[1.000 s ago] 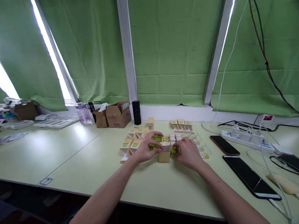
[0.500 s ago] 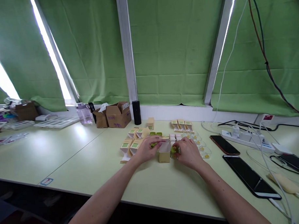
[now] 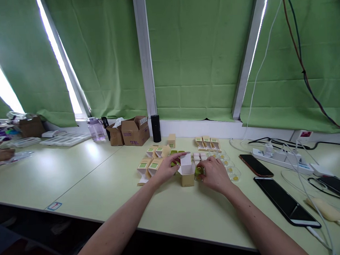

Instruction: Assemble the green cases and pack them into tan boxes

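Left hand (image 3: 166,171): forearm angled in from below, index finger extended to the raised flap of an open kraft carton (image 3: 188,180); grip cannot be determined. Right hand (image 3: 216,174): wrist bent inward, thumb and fingers pinching a small green container (image 3: 199,171) just beside the carton, which stands between the hands. Open kraft boxes (image 3: 153,165) lie left of the left hand. Beyond the right hand, two smartphones (image 3: 285,199) rest on the pale table (image 3: 167,213). Green fabric blinds (image 3: 198,59) hang beyond both hands.
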A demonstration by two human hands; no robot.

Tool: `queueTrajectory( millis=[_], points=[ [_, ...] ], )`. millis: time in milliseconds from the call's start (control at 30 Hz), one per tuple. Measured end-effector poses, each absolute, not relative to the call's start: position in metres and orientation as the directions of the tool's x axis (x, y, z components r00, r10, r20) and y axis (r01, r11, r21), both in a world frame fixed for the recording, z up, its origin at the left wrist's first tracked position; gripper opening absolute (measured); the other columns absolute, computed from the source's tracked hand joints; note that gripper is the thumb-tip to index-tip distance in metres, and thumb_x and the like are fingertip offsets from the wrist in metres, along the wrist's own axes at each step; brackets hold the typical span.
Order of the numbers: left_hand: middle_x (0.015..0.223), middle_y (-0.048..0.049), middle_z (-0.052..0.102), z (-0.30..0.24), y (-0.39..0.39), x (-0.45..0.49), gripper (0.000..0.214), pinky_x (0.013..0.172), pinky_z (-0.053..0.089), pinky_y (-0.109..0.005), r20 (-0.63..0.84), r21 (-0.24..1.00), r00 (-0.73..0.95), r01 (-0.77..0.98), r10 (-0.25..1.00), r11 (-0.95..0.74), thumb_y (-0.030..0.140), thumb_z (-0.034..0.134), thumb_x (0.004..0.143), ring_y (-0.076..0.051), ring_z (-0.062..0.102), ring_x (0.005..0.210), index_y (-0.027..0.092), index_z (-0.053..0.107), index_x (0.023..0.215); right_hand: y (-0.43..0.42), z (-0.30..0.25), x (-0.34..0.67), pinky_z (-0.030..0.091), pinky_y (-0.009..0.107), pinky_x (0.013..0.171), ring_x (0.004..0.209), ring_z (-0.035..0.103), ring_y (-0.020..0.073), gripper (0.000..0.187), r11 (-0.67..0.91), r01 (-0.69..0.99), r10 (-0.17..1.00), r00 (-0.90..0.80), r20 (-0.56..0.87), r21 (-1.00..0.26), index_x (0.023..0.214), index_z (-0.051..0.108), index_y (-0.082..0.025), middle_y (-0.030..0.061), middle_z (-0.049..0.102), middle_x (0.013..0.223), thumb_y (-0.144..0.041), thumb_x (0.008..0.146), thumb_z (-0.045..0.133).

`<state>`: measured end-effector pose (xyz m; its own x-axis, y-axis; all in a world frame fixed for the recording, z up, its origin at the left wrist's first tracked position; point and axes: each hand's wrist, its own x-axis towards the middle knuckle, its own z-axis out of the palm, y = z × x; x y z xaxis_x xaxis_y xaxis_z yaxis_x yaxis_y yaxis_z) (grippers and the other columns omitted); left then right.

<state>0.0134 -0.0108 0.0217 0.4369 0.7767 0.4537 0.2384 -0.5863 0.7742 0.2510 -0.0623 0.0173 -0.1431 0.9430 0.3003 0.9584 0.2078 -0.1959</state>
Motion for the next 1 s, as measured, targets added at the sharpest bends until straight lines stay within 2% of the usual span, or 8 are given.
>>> queueTrajectory(
  millis=[167, 433, 533, 633, 733, 800, 933, 1000],
  points=[
    [0.123, -0.0092, 0.077, 0.016, -0.008, 0.013, 0.079, 0.077, 0.058, -0.032, 0.421, 0.831, 0.450, 0.156, 0.787, -0.534, 0.006, 0.056, 0.068, -0.022, 0.068, 0.096, 0.028, 0.072, 0.142, -0.063, 0.018, 0.251, 0.038, 0.039, 0.090, 0.117, 0.060, 0.0314, 0.025, 0.211, 0.960, 0.945, -0.151, 0.292, -0.187, 0.107, 0.080, -0.024, 0.0101, 0.079, 0.105, -0.019, 0.082, 0.077],
    [0.122, -0.0110, 0.074, 0.009, 0.000, 0.012, 0.083, 0.076, 0.054, -0.030, 0.391, 0.827, 0.455, 0.207, 0.800, -0.522, 0.004, 0.058, 0.067, -0.021, 0.065, 0.095, 0.024, 0.068, 0.147, -0.061, 0.015, 0.252, 0.038, 0.039, 0.090, 0.114, 0.062, 0.0313, 0.022, 0.221, 0.954, 0.934, -0.149, 0.324, -0.200, 0.102, 0.079, -0.024, 0.0099, 0.078, 0.102, -0.017, 0.080, 0.078],
    [0.119, -0.0111, 0.073, 0.008, 0.001, 0.011, 0.084, 0.079, 0.052, -0.029, 0.369, 0.838, 0.458, 0.212, 0.809, -0.502, 0.002, 0.057, 0.067, -0.021, 0.064, 0.097, 0.022, 0.067, 0.148, -0.059, 0.012, 0.256, 0.041, 0.041, 0.092, 0.111, 0.063, 0.0318, 0.024, 0.247, 0.939, 0.898, -0.129, 0.420, -0.239, 0.102, 0.078, -0.024, 0.0092, 0.079, 0.103, -0.016, 0.080, 0.079],
    [0.119, -0.0108, 0.072, 0.008, 0.002, 0.011, 0.085, 0.080, 0.050, -0.029, 0.348, 0.857, 0.467, 0.193, 0.813, -0.478, 0.001, 0.058, 0.066, -0.021, 0.063, 0.099, 0.021, 0.066, 0.148, -0.057, 0.011, 0.262, 0.045, 0.046, 0.096, 0.114, 0.063, 0.0331, 0.030, 0.297, 0.894, 0.809, -0.049, 0.585, -0.335, 0.112, 0.076, -0.024, 0.0098, 0.079, 0.111, -0.017, 0.083, 0.075],
    [0.121, -0.0111, 0.072, 0.007, 0.003, 0.012, 0.085, 0.080, 0.050, -0.029, 0.331, 0.885, 0.479, 0.141, 0.813, -0.444, 0.001, 0.059, 0.066, -0.021, 0.062, 0.100, 0.021, 0.066, 0.148, -0.056, 0.012, 0.265, 0.050, 0.050, 0.099, 0.116, 0.063, 0.0337, 0.032, 0.420, 0.769, 0.684, 0.081, 0.725, -0.482, 0.121, 0.074, -0.023, 0.0116, 0.077, 0.117, -0.026, 0.089, 0.071],
    [0.123, -0.0112, 0.072, 0.006, 0.002, 0.013, 0.083, 0.081, 0.050, -0.029, 0.329, 0.894, 0.488, 0.117, 0.809, -0.434, 0.002, 0.060, 0.067, -0.021, 0.062, 0.101, 0.020, 0.067, 0.147, -0.058, 0.013, 0.264, 0.055, 0.048, 0.092, 0.108, 0.065, 0.0313, 0.035, 0.510, 0.641, 0.650, 0.149, 0.745, -0.574, 0.125, 0.073, -0.024, 0.0126, 0.075, 0.120, -0.035, 0.093, 0.070],
    [0.127, -0.0112, 0.072, 0.003, 0.001, 0.014, 0.082, 0.083, 0.051, -0.031, 0.317, 0.899, 0.525, 0.099, 0.790, -0.426, 0.003, 0.062, 0.070, -0.023, 0.064, 0.105, 0.022, 0.065, 0.149, -0.063, 0.012, 0.253, 0.059, 0.036, 0.067, 0.083, 0.067, 0.0216, 0.043, 0.584, 0.370, 0.735, 0.138, 0.664, -0.723, 0.137, 0.068, -0.026, 0.0126, 0.070, 0.132, -0.045, 0.098, 0.067],
    [0.129, -0.0118, 0.071, 0.001, 0.002, 0.015, 0.082, 0.084, 0.052, -0.032, 0.319, 0.899, 0.523, 0.096, 0.790, -0.427, 0.003, 0.063, 0.070, -0.024, 0.064, 0.109, 0.022, 0.064, 0.151, -0.065, 0.010, 0.246, 0.058, 0.033, 0.063, 0.087, 0.070, 0.0225, 0.041, 0.590, 0.305, 0.765, 0.082, 0.638, -0.747, 0.137, 0.067, -0.026, 0.0122, 0.071, 0.131, -0.044, 0.100, 0.066]
  ],
)
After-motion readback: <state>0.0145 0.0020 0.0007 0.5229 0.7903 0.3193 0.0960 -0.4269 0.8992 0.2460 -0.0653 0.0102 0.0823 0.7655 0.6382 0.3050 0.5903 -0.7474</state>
